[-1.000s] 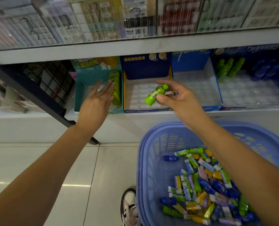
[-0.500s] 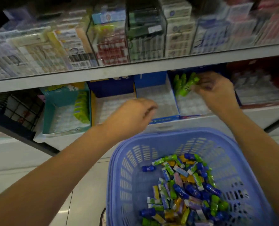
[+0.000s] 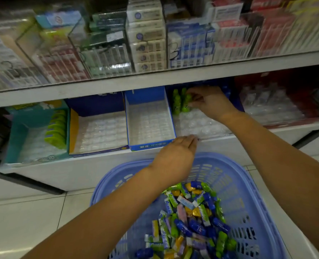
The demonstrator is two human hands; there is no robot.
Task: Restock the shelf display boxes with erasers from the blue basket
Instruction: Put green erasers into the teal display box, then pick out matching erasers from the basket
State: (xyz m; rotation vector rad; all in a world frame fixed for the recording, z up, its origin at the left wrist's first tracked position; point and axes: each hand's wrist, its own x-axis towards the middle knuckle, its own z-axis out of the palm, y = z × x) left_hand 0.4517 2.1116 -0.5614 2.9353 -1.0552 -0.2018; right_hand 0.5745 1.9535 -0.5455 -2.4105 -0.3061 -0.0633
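Observation:
A blue plastic basket (image 3: 248, 206) on the floor holds several wrapped erasers (image 3: 190, 221) in green, blue, yellow and pink. On the lower shelf stand display boxes with clear trays. My right hand (image 3: 211, 101) reaches into the dark blue box (image 3: 198, 124) at the back, fingers pinched on a green bottle-shaped eraser (image 3: 186, 104) beside a few others standing upright (image 3: 177, 101). My left hand (image 3: 175, 157) hovers above the basket's far rim, fingers together and pointing at the shelf edge, holding nothing that I can see.
Left of that box are a light blue box (image 3: 149, 144), a blue-and-yellow box (image 3: 74, 128) and a teal box (image 3: 18, 139) with green erasers along its right side. A red box (image 3: 278, 107) stands at right. The upper shelf (image 3: 155, 79) carries packed stationery.
My right hand carried the green eraser from the left boxes into the dark blue box and has set it down among the standing ones. My left hand moved right and lower, over the basket.

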